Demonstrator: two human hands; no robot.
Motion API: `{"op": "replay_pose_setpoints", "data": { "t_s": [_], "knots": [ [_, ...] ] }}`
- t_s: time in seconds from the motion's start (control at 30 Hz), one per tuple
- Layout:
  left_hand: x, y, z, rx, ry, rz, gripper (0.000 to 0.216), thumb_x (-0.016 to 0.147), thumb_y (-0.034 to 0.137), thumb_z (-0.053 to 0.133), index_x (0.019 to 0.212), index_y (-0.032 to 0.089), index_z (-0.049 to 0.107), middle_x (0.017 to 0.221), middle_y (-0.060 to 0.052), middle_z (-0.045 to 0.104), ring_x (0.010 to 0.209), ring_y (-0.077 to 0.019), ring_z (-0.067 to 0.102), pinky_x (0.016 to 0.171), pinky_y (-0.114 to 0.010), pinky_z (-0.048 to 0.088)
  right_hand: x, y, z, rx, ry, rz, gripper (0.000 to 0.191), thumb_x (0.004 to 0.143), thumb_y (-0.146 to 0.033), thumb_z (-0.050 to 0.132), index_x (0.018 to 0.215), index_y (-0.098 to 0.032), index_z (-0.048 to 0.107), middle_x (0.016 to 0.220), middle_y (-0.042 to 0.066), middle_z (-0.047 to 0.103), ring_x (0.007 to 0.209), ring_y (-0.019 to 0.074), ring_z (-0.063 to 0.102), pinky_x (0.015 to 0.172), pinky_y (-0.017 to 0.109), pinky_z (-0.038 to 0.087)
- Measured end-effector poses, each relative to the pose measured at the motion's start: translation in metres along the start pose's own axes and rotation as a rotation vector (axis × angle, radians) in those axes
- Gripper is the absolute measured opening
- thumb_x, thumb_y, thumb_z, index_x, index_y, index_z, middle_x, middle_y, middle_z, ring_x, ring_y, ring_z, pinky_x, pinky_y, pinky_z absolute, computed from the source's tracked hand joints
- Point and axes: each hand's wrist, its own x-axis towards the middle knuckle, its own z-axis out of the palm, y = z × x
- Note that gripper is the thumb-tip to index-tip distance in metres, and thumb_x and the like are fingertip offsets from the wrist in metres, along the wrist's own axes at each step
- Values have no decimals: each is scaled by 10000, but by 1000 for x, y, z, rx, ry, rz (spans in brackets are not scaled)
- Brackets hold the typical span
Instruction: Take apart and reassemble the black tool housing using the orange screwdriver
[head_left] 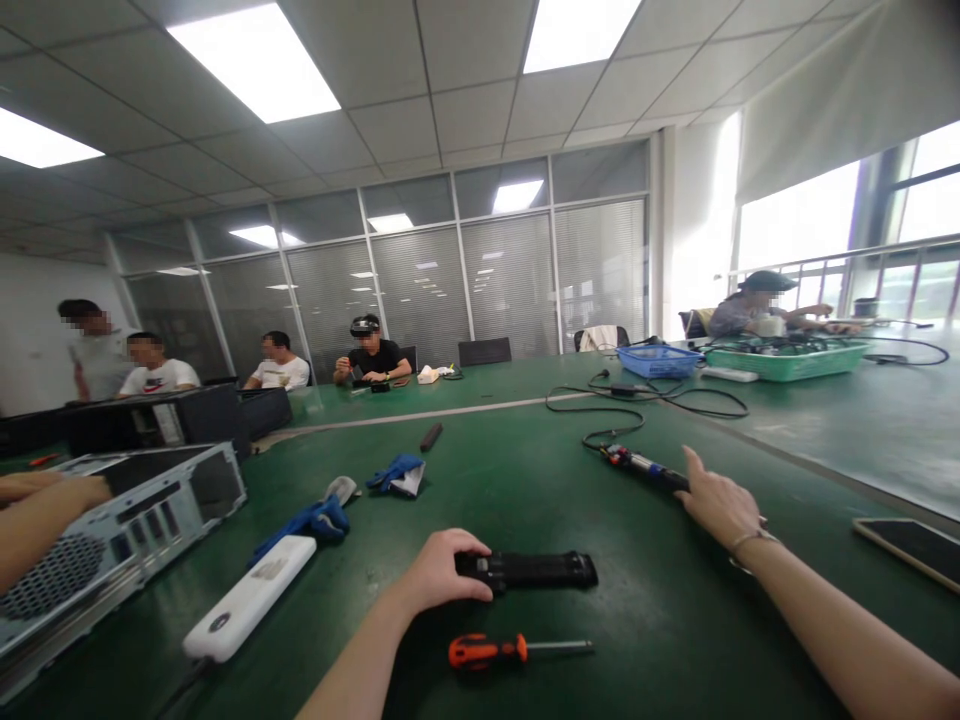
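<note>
My left hand (448, 572) is closed over the left end of a long black part (536, 570) that lies flat on the green table (525, 480). Off to the right, my right hand (718, 503) curls over the black rear end of a corded electric screwdriver (637, 463), thumb raised. The tool's cable (645, 400) loops away across the table. An orange-handled screwdriver (517, 650) lies just in front of the black part, untouched.
An open computer case (112, 540) stands at the left, with another person's arm (37, 515) over it. A white power strip (247, 597), blue gloves (311, 520), a phone (911, 550), and blue (660, 360) and green (787, 360) baskets lie about. Several people sit across the table.
</note>
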Motion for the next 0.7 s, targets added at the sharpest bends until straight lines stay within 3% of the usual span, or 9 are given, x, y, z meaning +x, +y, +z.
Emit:
{"op": "replay_pose_setpoints", "data": {
  "t_s": [0.1, 0.33, 0.53, 0.7],
  "knots": [
    [0, 0, 0, -4, -7, -13, 492, 577, 411, 842, 1022, 232, 731, 1042, -28, 694, 966, -222, 623, 846, -278, 456, -14, -46, -4, 54, 5, -188, 772, 843, -271, 545, 1476, -78, 148, 868, 164, 671, 836, 332, 655, 717, 406, 465],
    [0, 6, -2, 35, -15, -18, 494, 584, 405, 828, 1032, 220, 732, 1056, -43, 700, 975, -238, 627, 858, -294, 466, -49, -130, -10, 265, -65, -511, 833, 826, -264, 578, 1507, -211, 102, 971, 85, 656, 909, 257, 623, 833, 356, 443],
    [-3, 17, -5, 155, -1, -21, 504, 602, 424, 813, 1063, 240, 726, 1064, -44, 723, 989, -265, 641, 880, -330, 460, -75, -171, -37, 509, -245, -707, 891, 792, -238, 612, 1511, -287, 87, 1037, 50, 646, 944, 238, 596, 881, 367, 430],
    [-6, 23, -8, 266, -15, -37, 505, 600, 488, 801, 1043, 255, 737, 1003, -37, 747, 933, -282, 661, 844, -344, 456, -81, -185, -51, 583, -346, -756, 939, 747, -202, 647, 1507, -310, 105, 1042, 23, 659, 971, 230, 593, 898, 356, 428]
  ]
}}
